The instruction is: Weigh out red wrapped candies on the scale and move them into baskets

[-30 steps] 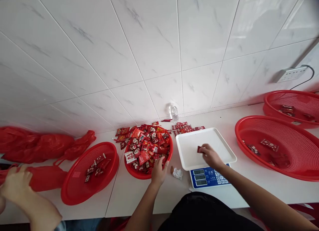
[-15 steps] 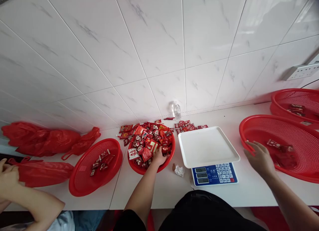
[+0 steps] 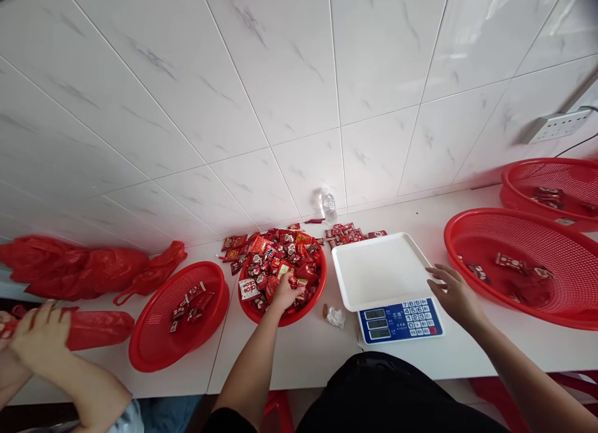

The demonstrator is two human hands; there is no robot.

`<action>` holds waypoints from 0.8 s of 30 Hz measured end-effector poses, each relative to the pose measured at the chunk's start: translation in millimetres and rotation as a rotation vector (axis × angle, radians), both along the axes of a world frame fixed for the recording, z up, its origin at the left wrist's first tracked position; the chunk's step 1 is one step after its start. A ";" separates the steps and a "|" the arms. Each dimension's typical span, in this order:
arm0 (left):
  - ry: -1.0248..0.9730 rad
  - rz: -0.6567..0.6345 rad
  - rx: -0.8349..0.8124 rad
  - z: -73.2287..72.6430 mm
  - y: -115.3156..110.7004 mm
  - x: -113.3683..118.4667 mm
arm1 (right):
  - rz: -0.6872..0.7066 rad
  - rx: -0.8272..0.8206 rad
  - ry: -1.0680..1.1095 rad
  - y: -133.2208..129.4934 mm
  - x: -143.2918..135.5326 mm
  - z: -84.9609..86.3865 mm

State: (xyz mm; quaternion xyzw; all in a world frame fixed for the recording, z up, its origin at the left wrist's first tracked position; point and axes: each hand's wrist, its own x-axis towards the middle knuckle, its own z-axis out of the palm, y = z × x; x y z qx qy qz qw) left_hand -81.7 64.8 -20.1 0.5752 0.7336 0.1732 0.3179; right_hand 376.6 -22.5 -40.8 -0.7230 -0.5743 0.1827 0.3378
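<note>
- at the far left we see a co-worker's hand (image 3: 44,336) on a red bag (image 3: 100,330), fingers laid over it; more bags (image 3: 93,268) lie by the wall
- next stands the left basket (image 3: 154,342), with a few packets at its bottom
- then comes the full basket (image 3: 323,277), heaped with packets (image 3: 273,261); others lie on the table (image 3: 233,364) behind it
- our left hand (image 3: 284,293) is in that heap, fingers bent down among the packets and thumb apart; we cannot tell whether they pinch one
- we judge each packet light, its wrapper thin and rather slippery, its filling perhaps brittle, so we would pinch it gently by the middle
- a bottle (image 3: 329,207) stands near the wall, and a crumpled wad (image 3: 335,317) lies between full basket and scale (image 3: 397,321)
- the scale bears a stiff-looking tray (image 3: 378,265), best held by its rim
- our right hand (image 3: 453,296) is just beside the tray's right edge, fingers loosely spread and half curled, with nothing seen in them
- at the far right are two more baskets (image 3: 471,243), each with some packets inside
</note>
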 end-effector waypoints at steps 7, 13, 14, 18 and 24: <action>-0.140 0.047 0.100 37.5 5.5 -10.4 | 0.028 0.003 0.016 -1.5 -5.9 1.1; -0.551 0.020 0.049 57.7 7.1 40.8 | 0.093 0.008 0.042 3.4 -20.5 3.6; -0.624 0.006 0.030 57.0 6.7 55.4 | 0.105 0.002 0.051 3.9 -23.4 4.2; -0.810 -0.054 -0.062 44.9 4.1 114.8 | 0.153 -0.020 0.086 5.6 -34.4 6.1; -0.747 -0.033 -0.241 26.4 4.2 158.6 | 0.233 -0.068 0.032 6.5 -46.6 4.4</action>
